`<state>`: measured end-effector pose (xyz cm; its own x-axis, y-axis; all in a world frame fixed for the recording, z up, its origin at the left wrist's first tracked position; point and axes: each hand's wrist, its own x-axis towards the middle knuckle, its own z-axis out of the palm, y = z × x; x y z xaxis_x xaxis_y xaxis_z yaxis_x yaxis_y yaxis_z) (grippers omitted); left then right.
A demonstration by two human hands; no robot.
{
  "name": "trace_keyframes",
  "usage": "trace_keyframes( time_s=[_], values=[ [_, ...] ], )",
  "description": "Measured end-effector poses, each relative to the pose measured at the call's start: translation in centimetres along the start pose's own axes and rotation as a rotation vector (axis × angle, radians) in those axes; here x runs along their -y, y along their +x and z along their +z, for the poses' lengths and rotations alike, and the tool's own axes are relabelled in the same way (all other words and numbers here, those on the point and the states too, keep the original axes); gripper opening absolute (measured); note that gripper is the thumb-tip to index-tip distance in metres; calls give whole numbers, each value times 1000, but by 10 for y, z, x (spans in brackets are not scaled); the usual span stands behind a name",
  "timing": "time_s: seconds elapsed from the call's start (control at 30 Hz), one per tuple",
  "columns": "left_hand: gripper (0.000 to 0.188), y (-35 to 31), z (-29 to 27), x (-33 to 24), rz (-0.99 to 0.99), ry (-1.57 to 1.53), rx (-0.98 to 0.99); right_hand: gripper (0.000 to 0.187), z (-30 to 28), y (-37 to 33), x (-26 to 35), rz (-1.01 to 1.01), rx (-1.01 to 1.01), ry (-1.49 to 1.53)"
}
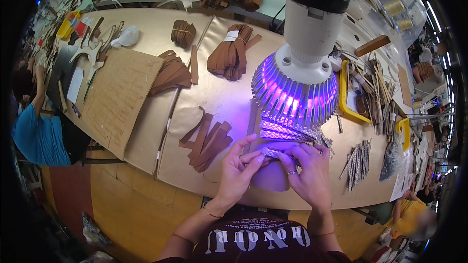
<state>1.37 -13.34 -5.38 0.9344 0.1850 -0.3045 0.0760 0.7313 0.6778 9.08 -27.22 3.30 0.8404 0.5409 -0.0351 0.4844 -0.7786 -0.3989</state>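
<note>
Both hands meet under a lamp (295,90) with a ribbed metal shade that throws violet light. Between them is a short braided strip (270,153), pale and patterned. My left hand (239,168) pinches its left end between thumb and fingers, the index finger raised. My right hand (310,169) closes on the other end, its fingers bent and partly hiding the strip. Just beyond, several braided strips (282,131) lie fanned out below the shade. A smooth, rounded panel (270,180) lies beneath the hands, tinted violet.
Brown strips (210,146) lie left of my hands, with tied brown bundles (229,53) farther back. Loose braided strips (357,163) are to the right, near a yellow tray (353,102). A brown board (119,95) covers the left table. Co-workers sit at both sides.
</note>
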Motion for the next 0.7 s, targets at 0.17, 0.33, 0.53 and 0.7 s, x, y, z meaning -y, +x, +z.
trace_keyframes(
  time_s=[0.17,0.33,0.53,0.7],
  values=[
    [52,0,-1,-1,-12,12,-5,20,-1,1,1,5,6,2],
    [51,-1,-4,-2,-38,-56,9,19,0,2,2,7,5,-8],
    [51,0,-10,-4,-81,-143,36,20,0,4,5,-2,2,-14],
    [52,1,-9,-4,-76,-130,17,20,1,4,4,-11,-10,-11]
  ],
)
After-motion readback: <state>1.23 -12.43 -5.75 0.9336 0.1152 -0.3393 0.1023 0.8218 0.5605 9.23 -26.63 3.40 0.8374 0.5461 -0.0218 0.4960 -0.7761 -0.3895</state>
